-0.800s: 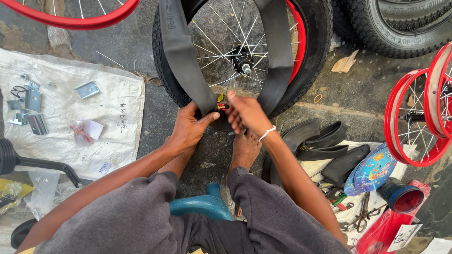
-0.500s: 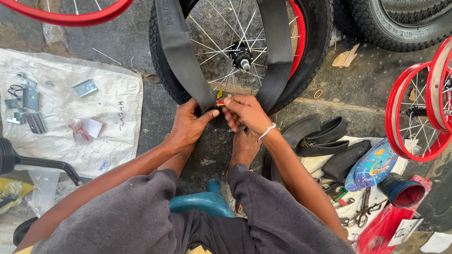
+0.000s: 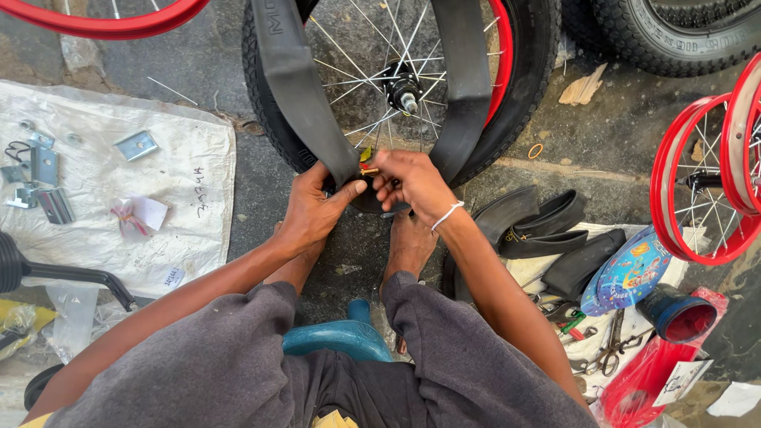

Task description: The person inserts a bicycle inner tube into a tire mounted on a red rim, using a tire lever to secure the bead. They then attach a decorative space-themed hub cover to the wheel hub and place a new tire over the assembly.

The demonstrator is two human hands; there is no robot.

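A small bicycle wheel (image 3: 507,95) with a black tyre, red rim and silver spokes stands upright on the ground in front of me. A flat black inner tube (image 3: 297,87) hangs in a loop from it. My left hand (image 3: 313,210) grips the bottom of the tube loop, thumb pressed over it. My right hand (image 3: 412,182) pinches the tube's small brass valve (image 3: 369,170) at the same spot. My bare feet (image 3: 408,242) rest just below the wheel.
A white cloth (image 3: 182,198) at left carries metal brackets (image 3: 43,186). At right lie folded black inner tubes (image 3: 547,226), a colourful plate (image 3: 630,273), pliers (image 3: 610,349), a dark cup (image 3: 678,313) and red wheels (image 3: 697,182). A blue stool (image 3: 337,337) sits under me. More tyres lie at the top right.
Both hands stay on the tube's bottom by the valve; my right fingers have shifted slightly on the valve. The view has drifted a little.
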